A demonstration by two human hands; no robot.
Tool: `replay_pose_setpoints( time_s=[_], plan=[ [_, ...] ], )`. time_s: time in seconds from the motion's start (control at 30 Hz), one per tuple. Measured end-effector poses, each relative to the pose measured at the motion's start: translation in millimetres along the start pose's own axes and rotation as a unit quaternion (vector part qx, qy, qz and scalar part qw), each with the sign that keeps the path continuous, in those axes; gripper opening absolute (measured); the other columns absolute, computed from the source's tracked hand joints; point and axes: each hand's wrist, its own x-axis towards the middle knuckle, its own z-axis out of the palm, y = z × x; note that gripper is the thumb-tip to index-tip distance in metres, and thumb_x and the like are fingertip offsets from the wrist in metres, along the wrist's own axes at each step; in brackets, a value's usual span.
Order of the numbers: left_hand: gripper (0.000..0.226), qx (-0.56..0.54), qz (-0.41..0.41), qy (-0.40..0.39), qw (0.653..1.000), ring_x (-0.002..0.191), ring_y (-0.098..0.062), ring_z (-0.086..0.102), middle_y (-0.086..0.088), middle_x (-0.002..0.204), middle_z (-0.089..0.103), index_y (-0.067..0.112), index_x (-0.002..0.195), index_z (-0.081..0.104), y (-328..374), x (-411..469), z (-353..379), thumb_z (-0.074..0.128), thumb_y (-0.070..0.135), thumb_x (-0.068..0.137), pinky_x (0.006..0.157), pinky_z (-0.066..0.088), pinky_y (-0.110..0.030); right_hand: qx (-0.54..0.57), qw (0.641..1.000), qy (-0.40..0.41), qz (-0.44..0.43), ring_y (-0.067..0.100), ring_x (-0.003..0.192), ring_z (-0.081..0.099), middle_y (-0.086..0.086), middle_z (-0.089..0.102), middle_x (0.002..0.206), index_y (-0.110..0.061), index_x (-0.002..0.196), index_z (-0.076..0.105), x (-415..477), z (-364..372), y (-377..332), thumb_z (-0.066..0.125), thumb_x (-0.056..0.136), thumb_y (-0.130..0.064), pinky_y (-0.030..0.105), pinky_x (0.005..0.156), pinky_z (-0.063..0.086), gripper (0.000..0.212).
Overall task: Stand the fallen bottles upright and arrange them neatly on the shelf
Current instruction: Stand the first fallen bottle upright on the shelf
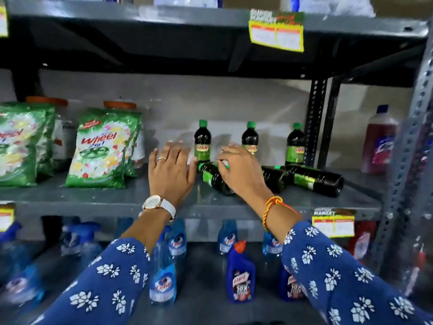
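Nearest us, both sleeved arms reach in over the front lip of the shelf (105,202). Our left hand (172,171) hovers with its fingers spread wide and flat, holding nothing, just at nine o'clock of the nearest fallen bottle (215,178). Our right hand (241,171) curls loosely over that bottle's green-capped neck, fingertips narrowing toward it; whether they have closed on it yet we cannot tell. We judge the step in hand is lifting this one upright. To do it well we should take it at the shoulder rather than the cap, pivot it on its base, and let the left hand steady the body — so it does not roll into its neighbours. At three o'clock two more fallen bottles (314,179) lie on their sides, overlapping each other. Farther back, toward twelve o'clock, three upright bottles (202,143) stand spaced along the rear — the row we should set ours into, labels forward.
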Motion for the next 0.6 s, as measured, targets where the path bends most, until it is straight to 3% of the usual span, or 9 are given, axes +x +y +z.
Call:
replay_pose_setpoints(
  time_s=[0.1, 0.17, 0.27, 0.33, 0.47, 0.6],
  plan=[
    [0.044, 0.000, 0.085, -0.005, 0.996, 0.070, -0.030, 0.066, -0.011, 0.074, 0.069, 0.013, 0.070, 0.066, -14.1, -29.6, 12.7, 0.035, 0.037, 0.092, 0.064, 0.048, -0.035, -0.008, 0.998, -0.019, 0.059, 0.027, 0.101, 0.061, 0.005, 0.070, 0.098, -0.016, 0.079, 0.070, 6.6, 15.7, -4.1, 0.061, 0.076, -0.026, 0.036, 0.081, 0.052, 0.014],
    [0.054, -0.001, 0.096, -0.052, 0.994, 0.048, -0.029, 0.059, -0.008, 0.055, 0.063, 0.013, 0.057, 0.062, -23.0, -48.9, 16.9, 0.032, 0.042, 0.091, 0.044, 0.038, -0.025, -0.025, 0.991, -0.054, 0.117, 0.028, 0.099, 0.060, 0.007, 0.068, 0.098, -0.017, 0.083, 0.068, 13.1, 22.9, -8.8, 0.070, 0.069, -0.036, 0.035, 0.078, 0.051, 0.024],
    [0.057, -0.021, 0.104, -0.073, 0.992, 0.052, -0.030, 0.061, -0.004, 0.060, 0.065, 0.016, 0.064, 0.065, -35.6, -61.5, 24.7, 0.031, 0.053, 0.090, 0.042, 0.039, -0.026, -0.108, 0.969, -0.160, 0.152, 0.032, 0.112, 0.051, 0.011, 0.059, 0.117, -0.012, 0.108, 0.058, 25.0, 32.2, -15.2, 0.071, 0.062, -0.058, 0.041, 0.088, 0.046, 0.066],
    [0.056, -0.031, 0.108, -0.048, 0.992, 0.053, -0.028, 0.062, -0.003, 0.063, 0.067, 0.017, 0.068, 0.067, -39.3, -66.3, 30.2, 0.033, 0.057, 0.089, 0.043, 0.041, -0.027, -0.150, 0.950, -0.205, 0.181, 0.033, 0.117, 0.047, 0.011, 0.055, 0.122, -0.011, 0.114, 0.053, 35.5, 40.2, -15.8, 0.070, 0.059, -0.065, 0.043, 0.092, 0.044, 0.079],
    [0.047, -0.058, 0.100, 0.031, 0.993, 0.055, -0.025, 0.063, -0.003, 0.066, 0.070, 0.017, 0.070, 0.070, -38.7, -71.2, 34.5, 0.043, 0.052, 0.086, 0.047, 0.044, -0.027, -0.180, 0.917, -0.268, 0.234, 0.033, 0.122, 0.045, 0.011, 0.052, 0.128, -0.010, 0.121, 0.047, 45.3, 60.5, -14.8, 0.075, 0.053, -0.064, 0.045, 0.095, 0.042, 0.091],
    [0.043, -0.063, 0.092, 0.047, 0.993, 0.060, -0.022, 0.065, 0.000, 0.070, 0.072, 0.017, 0.070, 0.070, -40.9, -71.0, 39.6, 0.047, 0.051, 0.085, 0.050, 0.043, -0.027, -0.142, 0.933, -0.205, 0.261, 0.035, 0.118, 0.049, 0.013, 0.057, 0.123, -0.010, 0.115, 0.053, 46.1, 68.2, -11.9, 0.082, 0.055, -0.045, 0.043, 0.090, 0.044, 0.075]
  ],
)
